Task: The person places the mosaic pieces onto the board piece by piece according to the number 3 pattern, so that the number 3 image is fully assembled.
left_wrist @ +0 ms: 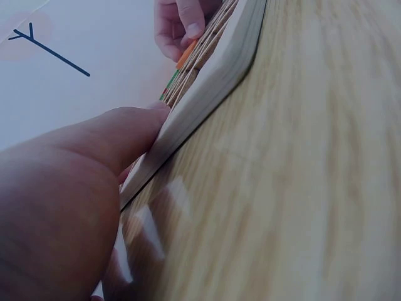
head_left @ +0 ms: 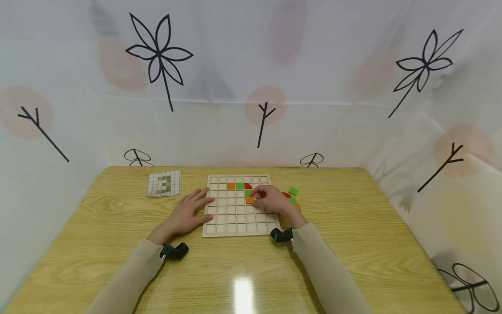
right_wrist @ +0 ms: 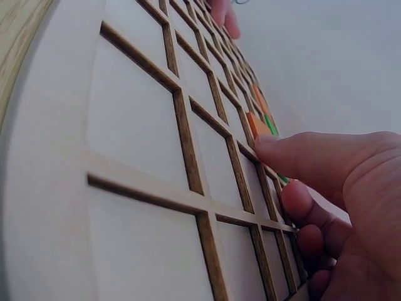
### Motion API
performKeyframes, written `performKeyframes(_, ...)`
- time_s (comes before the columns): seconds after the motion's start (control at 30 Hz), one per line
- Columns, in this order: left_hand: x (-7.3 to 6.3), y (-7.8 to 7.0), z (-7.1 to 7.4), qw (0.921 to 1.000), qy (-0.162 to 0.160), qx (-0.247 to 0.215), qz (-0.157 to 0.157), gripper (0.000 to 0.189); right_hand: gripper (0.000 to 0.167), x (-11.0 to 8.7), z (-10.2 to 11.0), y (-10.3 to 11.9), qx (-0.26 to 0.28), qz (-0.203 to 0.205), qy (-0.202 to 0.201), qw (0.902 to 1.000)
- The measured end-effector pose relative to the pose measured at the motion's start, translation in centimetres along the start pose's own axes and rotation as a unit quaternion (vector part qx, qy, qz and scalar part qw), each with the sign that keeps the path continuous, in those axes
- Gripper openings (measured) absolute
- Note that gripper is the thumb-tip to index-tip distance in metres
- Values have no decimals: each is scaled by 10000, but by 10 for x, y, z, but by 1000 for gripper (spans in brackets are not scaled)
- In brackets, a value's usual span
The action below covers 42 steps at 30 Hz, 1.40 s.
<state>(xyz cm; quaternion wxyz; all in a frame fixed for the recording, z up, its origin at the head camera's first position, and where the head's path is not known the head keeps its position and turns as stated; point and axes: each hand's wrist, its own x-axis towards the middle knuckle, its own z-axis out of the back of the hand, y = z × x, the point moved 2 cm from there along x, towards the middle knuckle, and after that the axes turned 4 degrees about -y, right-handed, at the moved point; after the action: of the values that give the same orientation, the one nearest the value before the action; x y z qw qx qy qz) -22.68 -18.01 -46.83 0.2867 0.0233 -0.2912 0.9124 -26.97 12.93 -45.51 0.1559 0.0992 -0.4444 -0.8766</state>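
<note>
A wooden grid board (head_left: 224, 227) lies on the table. My left hand (head_left: 190, 214) rests on its left edge with the fingers spread. My right hand (head_left: 272, 198) pinches an orange square tile (head_left: 249, 200) over a cell right of the board's middle; in the right wrist view the thumb lies against this orange tile (right_wrist: 258, 125), which stands tilted above the grid. Just beyond it sits a green tile (head_left: 248, 192), partly behind the fingers. In an upper row are an orange tile (head_left: 231, 186), a green tile (head_left: 239, 186) and a red quarter-round tile (head_left: 248, 186).
Right of the board lie loose tiles, among them a green one (head_left: 293, 191), a red one (head_left: 286, 195) and an orange one (head_left: 298, 206), partly behind the right hand. A paper pattern card (head_left: 153, 189) is at the back left. A patterned cloth (head_left: 219, 131) hangs behind the table.
</note>
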Motion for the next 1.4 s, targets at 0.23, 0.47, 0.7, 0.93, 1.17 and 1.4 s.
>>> performKeyframes(0.23,1,1,-1,10000,-26,11,-44,58,18,0,0,-2,-46,13,-2,10000)
performKeyframes(0.47,0,1,0,10000,-21,4,-35,58,20,0,1,-2,-75,116,-1,9999)
performKeyframes(0.7,-1,2,1,10000,-43,-2,-44,58,21,-3,10,-4,315,183,-153,9992)
performKeyframes(0.93,1,3,-2,10000,-22,-5,-85,59,26,-9,26,-8,521,242,-460,9973)
performKeyframes(1.17,1,3,-3,10000,-6,34,-84,59,27,-20,50,-20,258,10,-787,9966)
performKeyframes(1.4,0,3,-1,10000,-8,25,-90,59,28,-31,71,-36,136,-131,-1177,9929)
